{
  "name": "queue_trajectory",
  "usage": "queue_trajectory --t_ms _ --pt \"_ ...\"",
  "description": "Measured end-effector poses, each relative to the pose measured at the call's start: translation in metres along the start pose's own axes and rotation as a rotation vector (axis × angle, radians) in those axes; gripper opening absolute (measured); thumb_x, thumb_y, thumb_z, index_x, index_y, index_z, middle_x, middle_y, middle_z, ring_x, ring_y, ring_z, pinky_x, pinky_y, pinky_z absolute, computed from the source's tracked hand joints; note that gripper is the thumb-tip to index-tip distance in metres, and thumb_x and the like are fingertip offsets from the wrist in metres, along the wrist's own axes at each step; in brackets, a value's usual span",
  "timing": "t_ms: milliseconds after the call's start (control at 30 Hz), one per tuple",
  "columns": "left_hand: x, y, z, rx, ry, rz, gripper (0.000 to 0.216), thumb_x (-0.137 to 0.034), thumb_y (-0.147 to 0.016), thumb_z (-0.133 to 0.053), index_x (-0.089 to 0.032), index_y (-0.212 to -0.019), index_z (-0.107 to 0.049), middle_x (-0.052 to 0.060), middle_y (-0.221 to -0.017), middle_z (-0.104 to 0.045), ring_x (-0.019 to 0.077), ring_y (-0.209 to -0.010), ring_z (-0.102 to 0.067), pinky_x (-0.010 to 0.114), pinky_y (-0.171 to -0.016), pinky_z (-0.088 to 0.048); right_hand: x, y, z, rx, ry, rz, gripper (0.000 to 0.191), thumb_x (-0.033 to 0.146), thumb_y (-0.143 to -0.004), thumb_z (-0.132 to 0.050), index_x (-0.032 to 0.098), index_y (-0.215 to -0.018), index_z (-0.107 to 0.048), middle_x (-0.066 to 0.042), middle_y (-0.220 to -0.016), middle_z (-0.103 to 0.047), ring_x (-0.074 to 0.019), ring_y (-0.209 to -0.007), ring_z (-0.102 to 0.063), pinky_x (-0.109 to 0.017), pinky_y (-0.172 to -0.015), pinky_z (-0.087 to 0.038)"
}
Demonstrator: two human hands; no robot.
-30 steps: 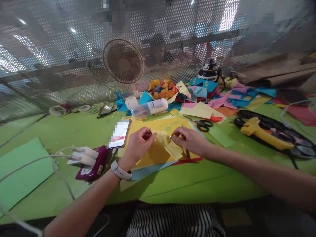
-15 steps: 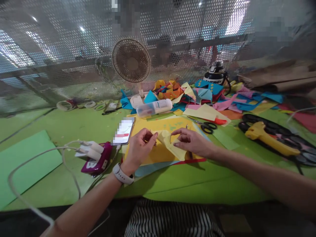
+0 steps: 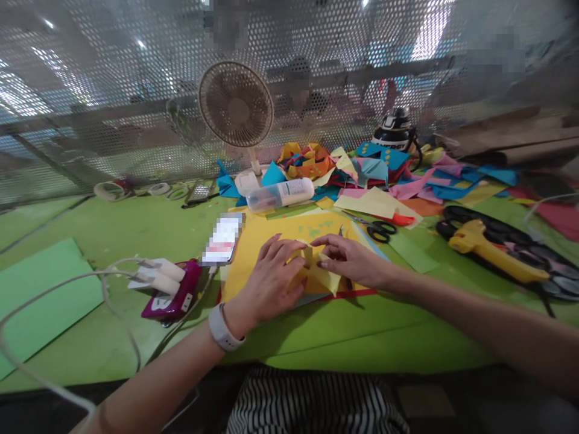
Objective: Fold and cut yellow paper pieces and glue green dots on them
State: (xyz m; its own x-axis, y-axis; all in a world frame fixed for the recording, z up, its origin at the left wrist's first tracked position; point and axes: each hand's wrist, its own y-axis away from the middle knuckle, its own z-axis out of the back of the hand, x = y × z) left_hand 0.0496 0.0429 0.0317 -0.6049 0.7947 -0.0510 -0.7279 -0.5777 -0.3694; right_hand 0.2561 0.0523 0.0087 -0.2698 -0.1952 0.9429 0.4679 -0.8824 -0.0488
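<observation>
A folded piece of pale yellow paper (image 3: 326, 278) stands between my hands, over a stack of coloured sheets topped by a yellow sheet (image 3: 260, 232). My left hand (image 3: 274, 280), with a white watch at the wrist, curls over the paper's left side, back of the hand up; its thumb is hidden. From the right, my right hand (image 3: 350, 259) holds the paper's edge between thumb and bent fingers. Black-handled scissors (image 3: 380, 231) lie just beyond my right hand. A phone (image 3: 224, 239) on a cable lies left of the sheets.
A purple power block (image 3: 190, 289) with white plugs sits at left, its cable looping forward. Behind the sheets are a bottle (image 3: 294, 191), a small fan (image 3: 236, 105) and paper scraps (image 3: 425, 193). A yellow glue gun (image 3: 497, 250) rests on a black tray at right.
My left hand has turned palm-down and closed over the pale yellow paper, covering its left part. The right hand stays nearly in place. The view has shifted slightly.
</observation>
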Motion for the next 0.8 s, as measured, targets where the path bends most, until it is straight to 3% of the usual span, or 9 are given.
queue_trajectory --t_ms 200,567,800 --pt "0.0044 -0.0012 -0.0027 -0.001 -0.013 -0.023 0.013 -0.022 -0.079 -0.050 -0.020 -0.089 -0.058 0.007 -0.118 -0.051 0.0225 -0.113 -0.042 0.047 -0.107 -0.018 0.0012 -0.0005 0.0000 0.036 -0.035 -0.015 0.035 0.023 -0.080 -0.051 0.016 -0.114 -0.044 0.005 -0.065 -0.042 -0.0100 -0.059 -0.044 -0.021 -0.053 -0.035" --pt "0.0057 0.0010 -0.0078 -0.005 -0.042 -0.080 0.012 -0.022 -0.081 -0.048 -0.021 -0.085 -0.059 0.005 -0.121 -0.052 0.0213 -0.116 -0.041 0.049 -0.108 -0.016 0.0095 0.0025 -0.0083 -0.134 0.363 -0.029 0.031 0.020 -0.078 -0.049 0.019 -0.109 -0.054 0.002 -0.064 -0.052 -0.0118 -0.057 -0.045 -0.023 -0.052 -0.031" --pt "0.0065 0.0006 -0.0092 0.001 -0.035 -0.103 0.011 -0.024 -0.081 -0.049 -0.021 -0.083 -0.059 0.005 -0.122 -0.051 0.0210 -0.118 -0.039 0.048 -0.109 -0.015 0.0088 0.0034 -0.0074 -0.120 0.463 -0.009 0.034 0.021 -0.077 -0.049 0.019 -0.110 -0.056 -0.002 -0.078 -0.060 -0.0145 -0.068 -0.052 -0.024 -0.059 -0.036"
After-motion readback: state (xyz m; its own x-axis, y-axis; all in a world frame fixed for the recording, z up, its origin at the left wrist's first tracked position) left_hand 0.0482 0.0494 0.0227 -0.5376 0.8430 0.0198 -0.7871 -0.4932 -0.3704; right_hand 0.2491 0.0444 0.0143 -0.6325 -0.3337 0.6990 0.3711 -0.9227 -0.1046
